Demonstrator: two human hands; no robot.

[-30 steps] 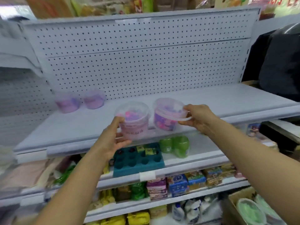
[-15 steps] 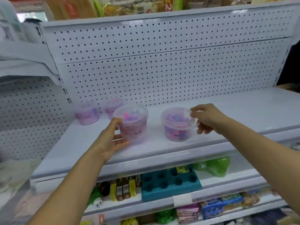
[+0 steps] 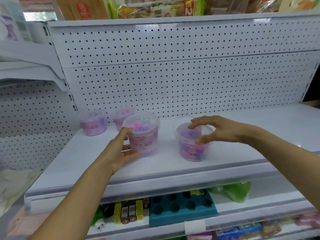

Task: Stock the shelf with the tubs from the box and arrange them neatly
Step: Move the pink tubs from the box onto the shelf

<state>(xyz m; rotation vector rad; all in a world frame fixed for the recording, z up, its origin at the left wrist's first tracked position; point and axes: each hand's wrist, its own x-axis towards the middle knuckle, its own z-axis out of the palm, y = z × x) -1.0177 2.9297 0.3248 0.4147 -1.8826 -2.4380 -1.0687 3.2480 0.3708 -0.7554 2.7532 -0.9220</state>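
While two tubs (image 3: 93,122) stand at the back, left hand (image 3: 119,151) holds front-left tub (image 3: 142,134) w/ thumb and fingers around its side; right hand (image 3: 218,129) is spread loosely over front-right tub (image 3: 192,142) (fingertips touching lid), both on white shelf (image 3: 242,146).

Both tubs now down on shelf (image 3: 173,163); right hand (image 3: 214,130) opened off right tub (image 3: 192,144), fingers spread
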